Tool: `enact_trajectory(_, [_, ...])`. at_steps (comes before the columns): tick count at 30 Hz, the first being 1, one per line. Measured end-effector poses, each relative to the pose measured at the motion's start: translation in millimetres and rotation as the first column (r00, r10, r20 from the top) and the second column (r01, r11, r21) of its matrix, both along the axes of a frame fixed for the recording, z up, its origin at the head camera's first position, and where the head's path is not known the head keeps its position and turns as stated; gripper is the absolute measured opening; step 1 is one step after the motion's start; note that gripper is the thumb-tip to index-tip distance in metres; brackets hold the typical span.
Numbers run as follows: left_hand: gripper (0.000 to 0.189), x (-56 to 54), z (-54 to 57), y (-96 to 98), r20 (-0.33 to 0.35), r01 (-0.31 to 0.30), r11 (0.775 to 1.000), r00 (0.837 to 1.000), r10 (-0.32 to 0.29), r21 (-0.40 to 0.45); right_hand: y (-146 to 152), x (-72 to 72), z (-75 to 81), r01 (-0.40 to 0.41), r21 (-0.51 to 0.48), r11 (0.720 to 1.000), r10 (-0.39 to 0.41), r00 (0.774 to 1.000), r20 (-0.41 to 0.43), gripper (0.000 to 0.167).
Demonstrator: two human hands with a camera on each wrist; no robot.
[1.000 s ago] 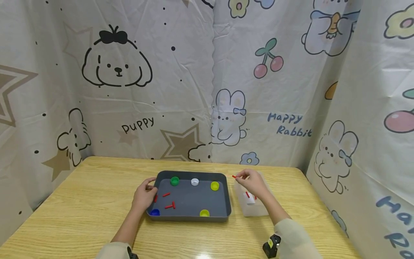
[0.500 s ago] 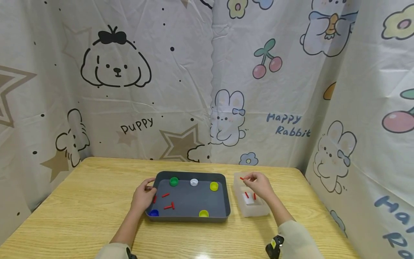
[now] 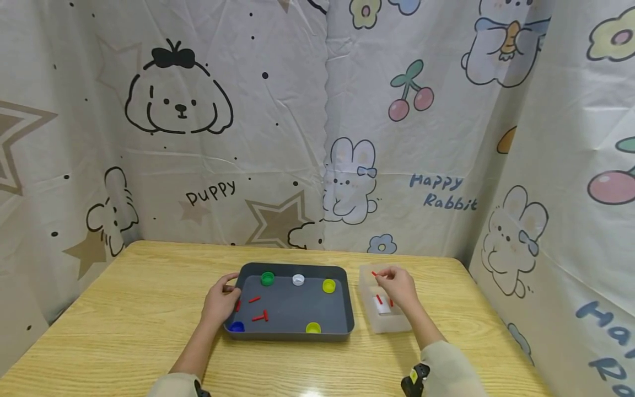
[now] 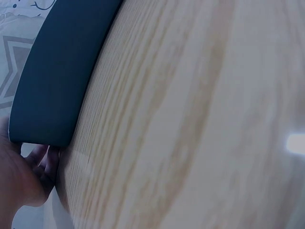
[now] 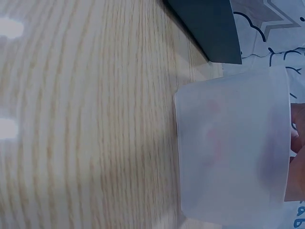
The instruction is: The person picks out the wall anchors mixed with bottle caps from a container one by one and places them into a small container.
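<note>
A dark grey tray [image 3: 283, 335] lies on the table, and my left hand [image 3: 221, 302] grips its left wall at the rim. In the left wrist view the tray's outer wall [image 4: 57, 71] fills the upper left, with the hand [image 4: 21, 174] at its end. My right hand [image 3: 398, 285] pinches a small red stick [image 3: 374, 273] over the far part of a translucent plastic box [image 3: 394, 325]. Two more red sticks [image 3: 379, 299] show in the box beside a white piece [image 3: 382, 306]. From the right wrist, the box wall [image 5: 233, 143] hides most of the right hand [image 5: 298, 152].
Several red sticks [image 3: 254, 299] lie in the tray's left half. Along its edges sit a green cap [image 3: 267, 278], a white cap [image 3: 298, 280], two yellow caps [image 3: 329, 285] and a blue cap [image 3: 237, 327]. A printed curtain [image 3: 278, 138] hangs behind the wooden table [image 3: 124, 331].
My right hand has moved right with the red stick, from the gap beside the tray to over the box, then shifted slightly. My left hand stays on the tray.
</note>
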State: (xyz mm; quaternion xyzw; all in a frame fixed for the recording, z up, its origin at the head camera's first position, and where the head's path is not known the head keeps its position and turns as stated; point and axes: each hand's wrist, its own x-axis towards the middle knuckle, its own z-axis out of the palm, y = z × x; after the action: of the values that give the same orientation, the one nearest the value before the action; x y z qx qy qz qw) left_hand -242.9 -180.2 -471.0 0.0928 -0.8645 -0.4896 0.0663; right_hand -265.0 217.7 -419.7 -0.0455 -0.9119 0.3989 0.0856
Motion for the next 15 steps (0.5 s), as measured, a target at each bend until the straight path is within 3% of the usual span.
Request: enact_trajectory(15, [0.044,0.0,-1.8,-0.3,-0.005,0.003,1.000,1.000,-0.003,0.005,-1.0,-1.8,-4.4,0.031,-0.031,0.999,-0.031,0.999,0.017,0.018])
